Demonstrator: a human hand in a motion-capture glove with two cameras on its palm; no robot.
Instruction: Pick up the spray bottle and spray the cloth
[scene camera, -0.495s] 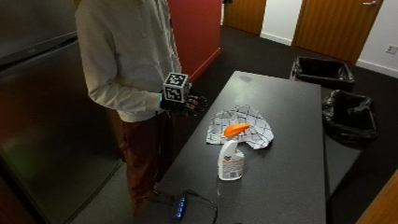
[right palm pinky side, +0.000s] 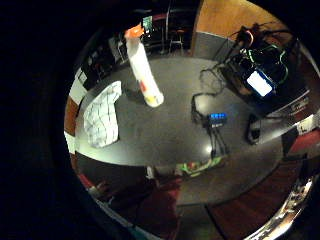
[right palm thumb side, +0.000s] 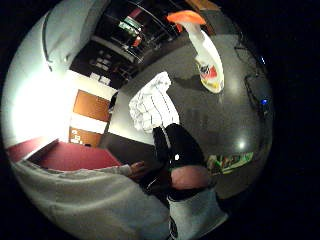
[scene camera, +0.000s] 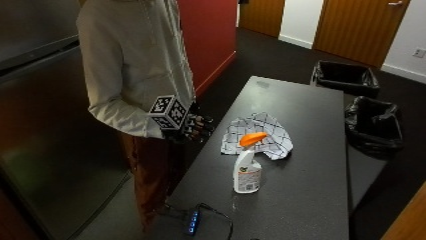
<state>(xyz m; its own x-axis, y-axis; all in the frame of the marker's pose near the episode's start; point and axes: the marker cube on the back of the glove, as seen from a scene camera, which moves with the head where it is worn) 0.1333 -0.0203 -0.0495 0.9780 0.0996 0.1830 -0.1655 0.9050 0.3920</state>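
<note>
Nothing much has moved since a moment ago: the gloved right hand still hangs at the person's waist, by the edge of the bench, and the bottle and cloth sit where they were.

From the outside view, the hand holds nothing. Its fingers hang a little bent, so the grip is relaxed and open. It is well apart from the spray bottle.

That bottle stands upright on the dark bench. It is white with an orange top. The cloth lies flat on the bench just behind the bottle, on the side away from the camera. It is white with thin dark lines in squares. I cannot tell if the bottle touches it.

A small box with blue lights and a black wire lies near the close end of the bench. Two black bins stand on the floor past the bench's far side.
</note>
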